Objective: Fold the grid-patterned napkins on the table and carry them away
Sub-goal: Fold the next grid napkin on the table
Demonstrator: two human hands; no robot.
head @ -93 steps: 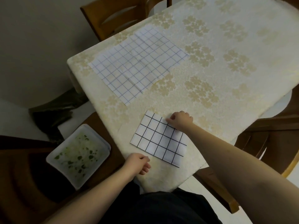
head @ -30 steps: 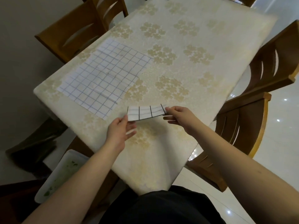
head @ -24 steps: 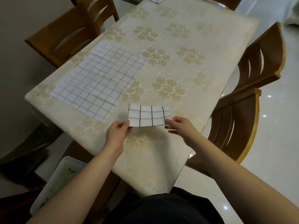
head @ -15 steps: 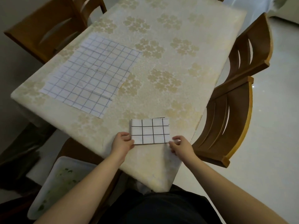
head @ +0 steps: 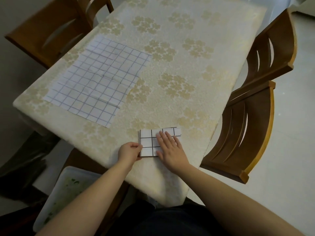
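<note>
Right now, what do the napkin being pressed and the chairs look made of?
Folded napkin: probably paper or thin cloth, matte; it holds sharp, flat creases.
Chairs: wood, glossy varnish, showing warm brown grain and shiny edges.

Both bare forearms reach in from 6 o'clock toward 12. Left hand (head: 129, 152) curled, fingers (head: 137, 146) pinching at its 3 o'clock side, knuckles up. Right hand (head: 171, 147) flat, palm down, fingers spread and extended toward 11 o'clock, thumb out toward 9. Hands close together, not touching.
</note>
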